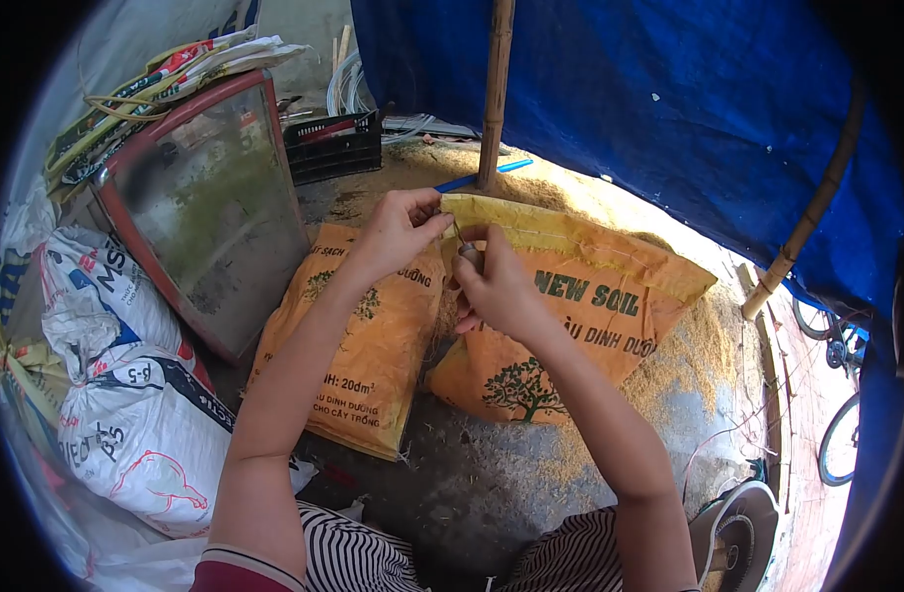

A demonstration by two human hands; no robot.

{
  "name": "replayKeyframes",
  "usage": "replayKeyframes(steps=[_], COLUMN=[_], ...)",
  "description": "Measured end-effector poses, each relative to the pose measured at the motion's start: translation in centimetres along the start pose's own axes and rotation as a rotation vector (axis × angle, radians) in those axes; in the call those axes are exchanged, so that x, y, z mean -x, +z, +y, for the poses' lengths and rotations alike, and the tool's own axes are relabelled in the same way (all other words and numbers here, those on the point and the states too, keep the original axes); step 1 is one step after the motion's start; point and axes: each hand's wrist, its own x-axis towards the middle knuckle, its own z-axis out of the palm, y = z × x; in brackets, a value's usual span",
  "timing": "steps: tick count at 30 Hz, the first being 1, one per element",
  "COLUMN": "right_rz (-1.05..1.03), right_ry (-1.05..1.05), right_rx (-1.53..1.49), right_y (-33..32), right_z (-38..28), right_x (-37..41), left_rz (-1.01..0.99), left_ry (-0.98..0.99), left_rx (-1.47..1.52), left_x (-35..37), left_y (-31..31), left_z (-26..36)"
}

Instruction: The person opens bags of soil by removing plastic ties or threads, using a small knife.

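Note:
An orange "NEW SOIL" bag with a yellow top band leans open-side up on the floor, in front of me to the right. At the left corner of that band, my left hand is closed in a pinch on the bag's edge. Just below and to the right, my right hand is closed around a small tool with a rounded brownish handle. A thin shaft seems to run from it up toward the left fingertips. Another orange bag, filled, lies under my left forearm.
White printed sacks are piled at left beside a red-framed glass panel. Behind stand a black crate and a bamboo pole. Loose husks cover the floor around the bag. A blue tarp hangs behind; a round container stands lower right.

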Motion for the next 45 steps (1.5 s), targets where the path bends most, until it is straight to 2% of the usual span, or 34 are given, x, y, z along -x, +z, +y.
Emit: replayKeyframes(steps=[1, 3, 7, 9, 10, 12, 15, 16, 18, 19, 21, 22, 24, 28, 30, 34, 36, 37, 40, 42, 45], right_rz=[0.002, 0.019, -0.011, -0.057, -0.055, -0.237, -0.252, -0.252, -0.243, -0.242, -0.22, -0.222, -0.205, -0.194, -0.175, -0.18, -0.172, -0.17, -0.119, -0.131, -0.116], right_ry=[0.001, -0.047, 0.017, 0.073, 0.072, 0.253, 0.266, 0.265, 0.256, 0.256, 0.247, 0.248, 0.227, 0.215, 0.211, 0.177, 0.132, 0.134, 0.039, -0.037, -0.024], right_rx=[0.002, 0.103, 0.081, -0.296, -0.298, -0.986, -0.938, -0.938, -0.826, -0.824, -0.733, -0.727, -0.726, -0.665, -0.585, -0.563, -0.458, -0.453, -0.333, -0.248, -0.224], right_y=[0.0, 0.3, 0.8, 1.3, 1.0, 0.2, -0.2, -0.2, 0.1, 0.2, 0.5, 0.6, 0.6, 0.2, 0.4, 0.8, 1.0, 1.1, 1.1, 1.0, 1.0], right_z=[0.2, 0.6, 1.1, 2.1, 2.2, 2.2, 1.8, 1.7, 1.6, 1.6, 1.6, 1.6, 1.8, 1.6, 1.8, 2.5, 2.7, 2.8, 3.5, 3.8, 3.6], right_x=[0.1, 0.0, 0.1, -0.3, -0.5, -0.9, -0.1, 0.1, 0.6, 0.8, 0.9, 0.8, 0.7, 1.0, 1.0, 0.5, 0.5, 0.3, 0.3, 0.4, 0.4], left_rz=[-0.001, -0.07, -0.165, -0.194, -0.196, -0.208, -0.224, -0.224, -0.099, -0.099, -0.193, -0.189, -0.392, -0.449, -0.412, -0.329, -0.406, -0.407, -0.459, -0.517, -0.597], left_ry=[0.002, -0.054, -0.08, -0.05, -0.05, -0.058, 0.008, 0.009, -0.133, -0.132, -0.246, -0.243, -0.294, -0.37, -0.342, -0.275, -0.414, -0.411, -0.498, -0.332, -0.328], left_rx=[0.003, 0.207, 0.182, 0.174, 0.172, 0.182, 0.201, 0.2, 0.504, 0.506, 0.702, 0.705, 0.91, 0.845, 0.471, 0.494, 0.926, 0.931, 0.857, 0.593, 0.455], left_x=[0.0, -0.1, -0.3, -0.5, -0.5, -0.4, -0.1, -0.5, -1.4, -1.4, -1.4, -1.4, -1.5, -2.2, -2.2, -1.1, -0.8, -0.8, -0.8, -0.9, -1.0], left_y=[-0.1, -0.5, -0.8, -0.7, -0.6, -0.7, -1.5, -1.8, -2.5, -1.9, 0.2, 0.9, 1.9, -0.2, -1.5, -0.3, 0.7, 0.6, -0.7, -1.9, -3.2], left_z=[0.1, 0.3, -0.9, -1.3, -1.6, -1.1, 1.1, 0.1, -2.0, -2.3, -2.4, -2.1, -1.8, -3.4, -3.8, -2.2, -0.2, -0.5, -1.2, -1.3, -1.4])
